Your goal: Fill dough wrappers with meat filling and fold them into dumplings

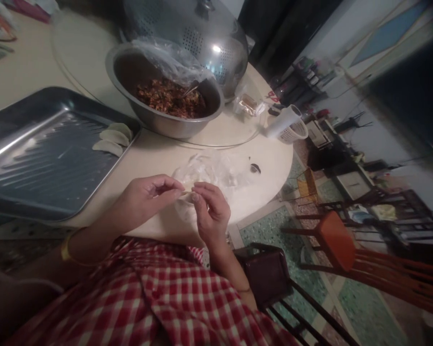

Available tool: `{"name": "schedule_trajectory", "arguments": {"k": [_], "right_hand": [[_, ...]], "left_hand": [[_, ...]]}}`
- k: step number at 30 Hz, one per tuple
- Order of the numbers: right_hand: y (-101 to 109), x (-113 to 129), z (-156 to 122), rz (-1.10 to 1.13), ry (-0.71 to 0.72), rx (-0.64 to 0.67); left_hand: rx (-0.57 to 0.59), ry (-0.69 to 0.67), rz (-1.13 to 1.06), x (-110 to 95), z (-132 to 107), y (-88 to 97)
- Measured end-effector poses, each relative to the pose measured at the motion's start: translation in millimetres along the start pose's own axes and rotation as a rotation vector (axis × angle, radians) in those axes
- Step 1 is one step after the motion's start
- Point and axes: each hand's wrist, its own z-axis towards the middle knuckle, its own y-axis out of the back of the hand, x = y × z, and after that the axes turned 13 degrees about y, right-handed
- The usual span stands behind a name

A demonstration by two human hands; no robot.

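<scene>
My left hand and my right hand meet at the table's near edge, both pinched on a pale dumpling between their fingertips. Just beyond them lies a crumpled clear plastic bag of wrappers. A steel bowl of dark minced filling stands behind, with a utensil handle sticking out of it. To the left, a metal tray holds three folded dumplings in its far right corner.
A perforated steel dome cover stands behind the bowl. A white mesh cup lies tipped near the table's right edge, beside a small packet. A dark stool and an orange stool stand on the floor to the right.
</scene>
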Motion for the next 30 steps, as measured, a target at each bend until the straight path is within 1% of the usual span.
{"name": "schedule_trajectory", "arguments": {"k": [3,7,13,18,22,28,30], "right_hand": [[-0.1,-0.6,-1.4,-0.056,0.043,0.017],[-1.7,-1.3,-2.5,-0.088,0.086,0.060],[-3.7,0.3,-1.0,-0.051,0.107,0.128],[-2.8,2.5,0.9,0.026,0.060,0.153],[-1.3,4.3,2.1,0.090,0.030,0.166],[1.3,6.0,2.1,0.150,-0.064,0.210],[1.5,5.9,2.5,0.153,-0.088,0.207]], "left_hand": [[0.020,0.005,0.055,4.9,2.4,5.0],[0.053,-0.008,0.103,9.0,4.0,6.3],[0.043,-0.052,0.164,3.3,0.7,5.8],[0.052,-0.057,0.178,0.8,-2.0,5.2],[0.022,-0.035,0.126,0.8,-3.8,3.6],[0.036,-0.011,0.113,-1.4,-4.6,3.6],[0.033,-0.016,0.121,-2.5,-4.5,3.2]]}}
